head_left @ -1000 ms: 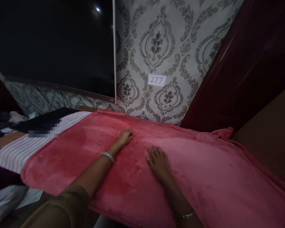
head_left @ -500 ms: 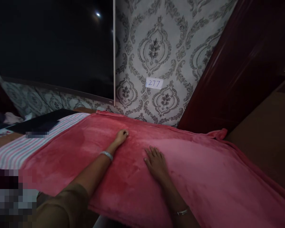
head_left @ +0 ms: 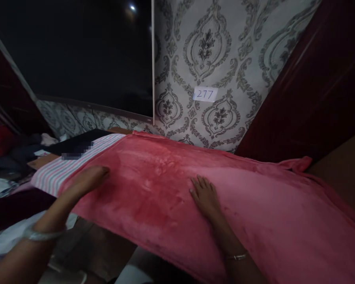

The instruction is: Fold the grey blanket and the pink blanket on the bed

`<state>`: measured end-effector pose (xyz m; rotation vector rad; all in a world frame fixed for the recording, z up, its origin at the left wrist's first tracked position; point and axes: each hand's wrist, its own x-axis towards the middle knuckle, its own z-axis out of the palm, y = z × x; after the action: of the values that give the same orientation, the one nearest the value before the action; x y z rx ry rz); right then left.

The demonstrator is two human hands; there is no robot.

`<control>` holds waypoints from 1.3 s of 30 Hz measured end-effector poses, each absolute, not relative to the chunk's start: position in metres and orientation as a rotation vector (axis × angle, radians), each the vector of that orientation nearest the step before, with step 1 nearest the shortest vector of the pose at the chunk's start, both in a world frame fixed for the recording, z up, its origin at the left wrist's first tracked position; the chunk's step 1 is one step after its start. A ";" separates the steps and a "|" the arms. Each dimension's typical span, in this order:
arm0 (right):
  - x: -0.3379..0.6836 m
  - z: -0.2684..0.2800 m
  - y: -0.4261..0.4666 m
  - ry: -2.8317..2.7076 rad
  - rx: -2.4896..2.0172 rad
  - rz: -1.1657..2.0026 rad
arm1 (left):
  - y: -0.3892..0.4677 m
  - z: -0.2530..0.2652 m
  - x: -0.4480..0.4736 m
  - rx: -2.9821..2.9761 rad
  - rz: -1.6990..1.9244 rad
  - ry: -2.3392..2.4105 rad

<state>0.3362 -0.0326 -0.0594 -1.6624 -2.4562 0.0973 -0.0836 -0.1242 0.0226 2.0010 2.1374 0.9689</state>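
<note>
A pink plush blanket (head_left: 127,189) lies spread over the surface in front of me, with a few creases and patches where the pile is brushed darker. My right hand (head_left: 206,195) rests flat on it near the middle, fingers slightly apart. Further left, my left hand (head_left: 91,179) hovers just above the blanket near its striped end, a shadow beneath it. Its fingers are curled in and a little blurred; whether they pinch something small is hidden. A striped white, pink and grey cloth (head_left: 51,173) lies along the blanket's left edge.
A large dark television screen (head_left: 85,59) hangs over the left side. Patterned wallpaper (head_left: 177,71) bears a paper label (head_left: 205,94) reading 277. A dark red glossy post (head_left: 296,90) slants at right. A flat black panel (head_left: 73,142) and piled clothes (head_left: 6,157) are at left.
My left hand has moved left and nearer to me, from the blanket's middle toward its striped end. My right hand stays on the blanket. The view has shifted slightly left.
</note>
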 end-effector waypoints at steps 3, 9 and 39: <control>0.337 -0.061 -0.033 -2.455 -1.657 0.071 | -0.088 0.007 -0.037 2.104 0.848 1.762; 0.338 -0.059 -0.033 -2.451 -1.663 0.105 | -0.029 -0.031 0.051 2.209 0.858 1.611; 0.333 -0.052 -0.038 -2.378 -1.650 0.169 | -0.055 -0.034 0.003 2.177 0.156 2.342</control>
<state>0.3326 -0.0384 -0.0515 -1.6500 -2.3785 0.1691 0.0034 -0.0546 -0.0343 2.1773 2.3423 0.1564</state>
